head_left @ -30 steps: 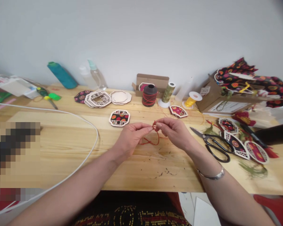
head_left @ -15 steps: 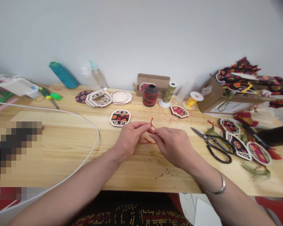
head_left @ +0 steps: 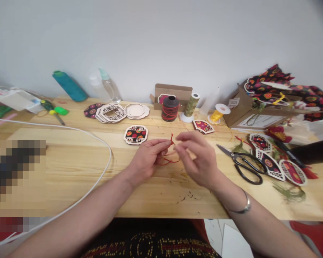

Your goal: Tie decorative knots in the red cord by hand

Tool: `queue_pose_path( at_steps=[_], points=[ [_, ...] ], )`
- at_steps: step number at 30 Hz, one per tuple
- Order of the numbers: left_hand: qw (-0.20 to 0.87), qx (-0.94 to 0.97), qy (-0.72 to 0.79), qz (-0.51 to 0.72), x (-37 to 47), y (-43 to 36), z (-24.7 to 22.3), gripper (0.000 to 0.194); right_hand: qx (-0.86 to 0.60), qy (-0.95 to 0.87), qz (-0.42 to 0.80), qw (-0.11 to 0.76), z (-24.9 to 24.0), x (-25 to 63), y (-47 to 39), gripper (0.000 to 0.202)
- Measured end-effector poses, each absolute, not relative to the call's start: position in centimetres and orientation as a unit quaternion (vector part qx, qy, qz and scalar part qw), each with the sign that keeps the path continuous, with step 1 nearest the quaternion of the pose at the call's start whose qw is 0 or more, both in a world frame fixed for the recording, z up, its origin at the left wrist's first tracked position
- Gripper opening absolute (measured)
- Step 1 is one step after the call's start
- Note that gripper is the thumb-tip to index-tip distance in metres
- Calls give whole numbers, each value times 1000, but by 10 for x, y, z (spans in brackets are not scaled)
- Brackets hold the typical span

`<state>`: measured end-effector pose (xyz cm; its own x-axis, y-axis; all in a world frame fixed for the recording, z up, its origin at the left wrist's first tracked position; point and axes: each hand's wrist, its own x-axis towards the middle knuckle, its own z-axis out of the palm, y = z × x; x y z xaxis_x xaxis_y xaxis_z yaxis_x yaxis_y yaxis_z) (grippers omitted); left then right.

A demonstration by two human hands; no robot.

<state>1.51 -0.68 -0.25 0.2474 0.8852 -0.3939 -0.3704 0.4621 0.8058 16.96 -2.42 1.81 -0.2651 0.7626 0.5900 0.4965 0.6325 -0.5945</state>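
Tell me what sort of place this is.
Likely a handicraft workspace: the left hand pinches red cord, black-handled scissors lie to the right, and latticed frames are stacked farther back.

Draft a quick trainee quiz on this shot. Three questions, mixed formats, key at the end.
1. Multiple choice: what is pinched in the fingers of the left hand?
A) a white cable
B) a red cord
C) a yellow thread

2. True or false: the black-handled scissors lie to the right of the right hand.

3. Fill in the blank: the person wears a silver-coloured ______ near the right wrist.

Key:
1. B
2. True
3. bracelet
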Motion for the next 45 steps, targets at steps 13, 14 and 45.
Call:
queue_pose_path(
  at_steps=[13,14,45],
  points=[
    [718,288,458,438,16,-6,0,20,-564,-700,198,392,0,180,-1,14],
    [716,285,459,443,16,-6,0,20,-554,-710,133,414,1,181,-1,16],
    [697,343,464,426,16,-7,-3,21,-433,-443,658,428,8,171,-3,30]
  ],
)
